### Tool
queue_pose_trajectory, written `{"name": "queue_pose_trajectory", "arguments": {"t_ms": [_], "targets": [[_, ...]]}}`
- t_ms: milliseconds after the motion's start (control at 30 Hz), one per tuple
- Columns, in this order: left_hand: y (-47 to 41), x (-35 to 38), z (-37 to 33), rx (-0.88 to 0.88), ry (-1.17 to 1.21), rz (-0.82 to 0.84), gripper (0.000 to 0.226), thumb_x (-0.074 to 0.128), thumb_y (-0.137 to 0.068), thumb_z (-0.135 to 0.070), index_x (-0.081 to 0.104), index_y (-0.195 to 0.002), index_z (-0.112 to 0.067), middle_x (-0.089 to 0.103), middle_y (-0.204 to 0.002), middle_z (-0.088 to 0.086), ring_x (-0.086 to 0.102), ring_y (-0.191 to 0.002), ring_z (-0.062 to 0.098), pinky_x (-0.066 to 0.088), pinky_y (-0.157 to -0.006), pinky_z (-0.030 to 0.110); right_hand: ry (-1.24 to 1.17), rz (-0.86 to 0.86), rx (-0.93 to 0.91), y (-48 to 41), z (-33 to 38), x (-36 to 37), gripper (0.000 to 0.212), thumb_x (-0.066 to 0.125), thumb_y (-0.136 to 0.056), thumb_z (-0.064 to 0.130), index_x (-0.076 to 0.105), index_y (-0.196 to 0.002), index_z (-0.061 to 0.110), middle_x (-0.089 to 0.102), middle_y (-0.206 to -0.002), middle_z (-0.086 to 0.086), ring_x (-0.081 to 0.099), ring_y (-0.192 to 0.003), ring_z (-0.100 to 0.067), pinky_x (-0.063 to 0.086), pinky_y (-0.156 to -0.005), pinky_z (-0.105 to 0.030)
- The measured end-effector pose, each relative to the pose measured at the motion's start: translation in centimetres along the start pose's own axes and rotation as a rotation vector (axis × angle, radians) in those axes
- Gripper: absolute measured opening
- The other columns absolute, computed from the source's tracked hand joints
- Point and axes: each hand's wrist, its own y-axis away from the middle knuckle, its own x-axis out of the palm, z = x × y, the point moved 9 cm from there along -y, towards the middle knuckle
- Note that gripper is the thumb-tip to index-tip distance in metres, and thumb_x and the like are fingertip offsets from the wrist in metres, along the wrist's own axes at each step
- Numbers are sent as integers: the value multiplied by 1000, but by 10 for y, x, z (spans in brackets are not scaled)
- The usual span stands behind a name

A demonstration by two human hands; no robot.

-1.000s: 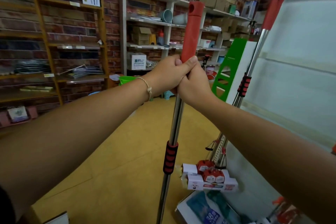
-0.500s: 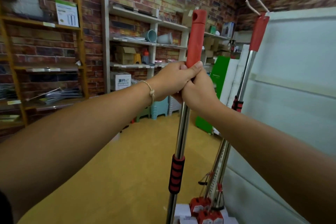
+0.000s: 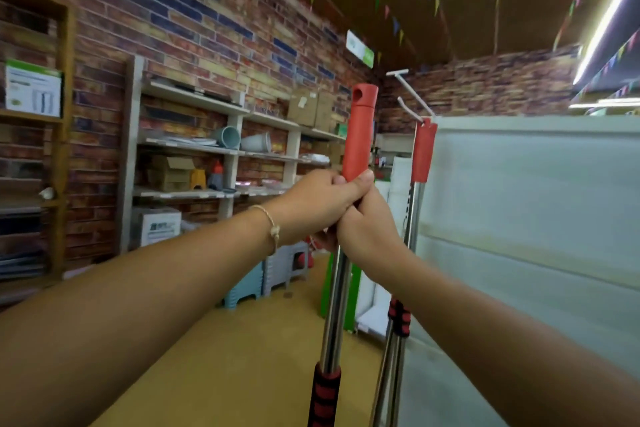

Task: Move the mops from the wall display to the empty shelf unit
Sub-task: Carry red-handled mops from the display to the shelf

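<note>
Here the largest thing is the white display panel (image 3: 519,218), which fills the view from about two to five o'clock. The brick wall (image 3: 207,28) with its stocked shelves (image 3: 194,149) lies from nine to eleven o'clock. Which unit is the empty one cannot be told from this view. In the centre stands the held mop (image 3: 337,305), free of the panel and in front of the person. Its long axis is almost upright, leaning only a little. Its red cap (image 3: 360,135) points to twelve o'clock, and the steel pole runs down out of the view at six o'clock, so the mop head is not seen. A second mop (image 3: 421,156) hangs just beside it at one o'clock, against the panel edge and under a white hook (image 3: 412,107). The left hand (image 3: 318,198) is wrapped around the pole at the base of the cap, with the thumb lying on the red part. The right hand (image 3: 367,232) clasps the steel directly below and touches the left one. Probably the two hands are stacked high on the pole so that it stays vertical and does not swing into the goods. On the left wrist sits a thin bracelet (image 3: 272,227).
</note>
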Motion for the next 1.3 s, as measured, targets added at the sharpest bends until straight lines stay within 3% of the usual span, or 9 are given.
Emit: {"name": "queue_pose_trajectory", "arguments": {"t_ms": [167,300,467,633,800,967,1100,1300], "targets": [[-34,6,-13,53,19,55,48,53,-96,-56,65,-104,-10,71,-101,28,70,-86,47,59,-61,59,-28,-110,7,-32,-8,-18,23,48,-105,22,52,-122,7,61,-83,-12,64,-64,-21,50,-47,-26],[-68,13,-16,97,43,129,45,54,-97,-52,65,-102,-9,71,-104,29,69,-91,50,59,-59,59,71,-164,-14,-54,-10,-35,19,43,-106,11,52,-118,0,54,-69,-8,57,-44,-5,45,-40,-21],[-108,25,-14,154,29,189,44,54,-97,-51,64,-98,-8,72,-90,29,72,-71,44,62,-56,51,159,-265,-26,-73,-15,-52,19,37,-105,3,55,-105,-3,53,-48,-2,52,-37,-9,42,-37,-24],[-139,35,-8,212,52,236,44,53,-97,-52,65,-99,-9,72,-78,27,65,-51,35,62,-54,45,220,-357,-44,-91,-26,-61,27,35,-107,12,59,-97,4,50,-52,-8,49,-47,-28,44,-48,-38],[-160,40,-3,231,88,257,42,57,-94,-52,66,-97,-12,69,-62,19,66,-49,35,61,-52,40,217,-402,-49,-105,-38,-68,29,35,-105,11,59,-89,5,48,-49,-7,46,-42,-23,41,-46,-36],[-176,45,-1,248,128,263,42,62,-91,-50,67,-94,-9,67,-57,19,65,-45,34,58,-49,36,146,-425,-5,-121,-56,-78,39,38,-100,29,54,-103,-7,46,-52,-14,46,-47,-28,42,-46,-36],[-186,47,0,257,140,220,42,63,-90,-49,69,-89,-8,62,-47,13,63,-41,32,56,-46,34,81,-398,13,-128,-63,-81,38,35,-109,27,52,-103,-6,44,-52,-12,43,-47,-25,38,-41,-29],[-194,42,-9,324,86,157,37,63,-86,-47,69,-86,-11,64,-46,10,68,-45,33,62,-53,45,7,-346,-2,-135,-64,-83,35,29,-111,24,52,-98,1,43,-46,-8,42,-40,-20,36,-40,-25]]}}
